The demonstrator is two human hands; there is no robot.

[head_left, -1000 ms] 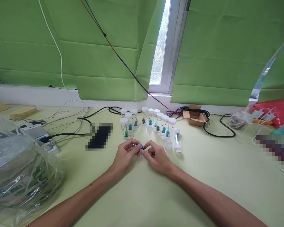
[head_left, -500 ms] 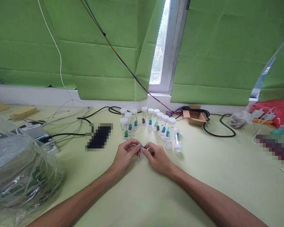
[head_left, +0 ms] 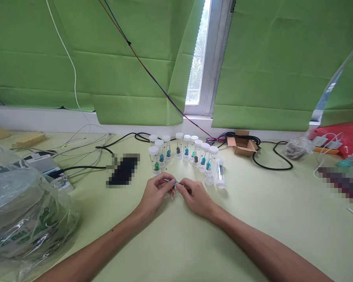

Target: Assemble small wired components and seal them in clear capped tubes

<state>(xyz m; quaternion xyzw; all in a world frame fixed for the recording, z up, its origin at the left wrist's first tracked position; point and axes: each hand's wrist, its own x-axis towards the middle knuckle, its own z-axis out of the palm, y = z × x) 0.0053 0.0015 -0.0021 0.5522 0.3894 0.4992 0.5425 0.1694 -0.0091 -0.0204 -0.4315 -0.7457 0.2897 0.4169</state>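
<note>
Over the table, my left hand [head_left: 156,192] pinches a small blue part [head_left: 175,184] between thumb and fingertips. A thin dark piece juts from its left side, and the fingers hide most of it. My right hand [head_left: 197,197] is closed too, its thumb and index finger meeting at the right end of the same part. Just beyond the hands stand several clear vials [head_left: 168,148] with white caps, each with a small blue, green or dark piece and thin wires inside. Nearest my right hand are a low round clear cap or cup [head_left: 209,180] and a tilted or lying vial [head_left: 220,174].
A machine under clear plastic [head_left: 32,223] fills the left side. Behind it lie cables and a blurred dark object [head_left: 124,169]. An open cardboard box [head_left: 242,149] and black cable sit at the back right, with a red bag [head_left: 345,137] farther right.
</note>
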